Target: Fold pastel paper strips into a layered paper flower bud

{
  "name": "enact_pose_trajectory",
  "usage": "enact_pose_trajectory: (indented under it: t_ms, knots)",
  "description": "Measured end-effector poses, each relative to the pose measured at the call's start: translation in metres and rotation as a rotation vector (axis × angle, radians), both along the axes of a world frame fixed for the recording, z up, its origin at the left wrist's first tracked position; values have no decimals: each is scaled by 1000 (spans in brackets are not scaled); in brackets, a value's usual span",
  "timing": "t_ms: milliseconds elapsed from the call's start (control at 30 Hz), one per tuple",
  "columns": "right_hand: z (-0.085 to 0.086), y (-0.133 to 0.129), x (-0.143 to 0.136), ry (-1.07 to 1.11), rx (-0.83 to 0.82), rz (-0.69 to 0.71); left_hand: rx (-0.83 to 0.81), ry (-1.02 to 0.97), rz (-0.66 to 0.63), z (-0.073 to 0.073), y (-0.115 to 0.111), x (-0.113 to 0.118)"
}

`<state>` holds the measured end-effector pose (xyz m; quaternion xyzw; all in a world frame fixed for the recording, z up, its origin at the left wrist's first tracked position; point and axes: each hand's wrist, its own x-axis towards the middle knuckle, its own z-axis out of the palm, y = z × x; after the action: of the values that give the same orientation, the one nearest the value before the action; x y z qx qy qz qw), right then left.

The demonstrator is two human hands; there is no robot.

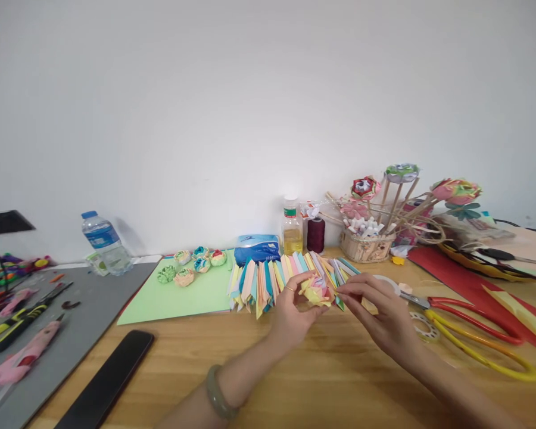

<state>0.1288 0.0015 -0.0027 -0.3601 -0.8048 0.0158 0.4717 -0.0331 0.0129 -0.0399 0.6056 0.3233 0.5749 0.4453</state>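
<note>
My left hand [295, 310], with a ring on one finger and a bangle at the wrist, is closed around a yellow and pink paper flower [317, 291]. Close on its right, my right hand [382, 310] has its thumb and fingertips pinched together at the flower's edge. Whatever lies between those fingertips is too small to make out. Just behind both hands stretches a row of folded paper strips [259, 283] in many pastel colours. Several small finished paper flowers [201, 262] sit on green paper [174, 304] farther left.
Scissors [464, 316] with red and yellow handles lie right of my hands, by a tape roll [424, 326]. Behind stand an oil-like bottle [292, 229], a thread spool [315, 234] and a basket [367, 247] of stemmed flowers. A black phone [109, 375] and pink glue gun [27, 354] lie left.
</note>
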Motion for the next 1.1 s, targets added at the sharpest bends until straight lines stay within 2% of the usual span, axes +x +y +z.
enact_pose_trajectory:
  t_ms: [133,400,500,667,800,867,1000,1100]
  knots:
    - [2,1,-3,2,-161,148,76,86,23,0,-2,-1]
    - [3,0,-2,-58,-253,195,45,122,35,0,0,-2]
    - [6,-1,1,-75,-203,196,36,110,31,0,0,-2]
    - [6,-4,7,33,-52,-15,33,114,51,2,-2,-2]
    - [-3,-7,5,-88,189,-39,21,84,49,2,-3,-2]
    - [-7,-7,1,-147,209,-35,17,52,33,4,-4,-1]
    - [-11,-6,-10,-60,0,-36,28,13,44,3,-5,0]
    - [-15,-5,-16,30,-183,31,109,92,127,-5,-3,-3]
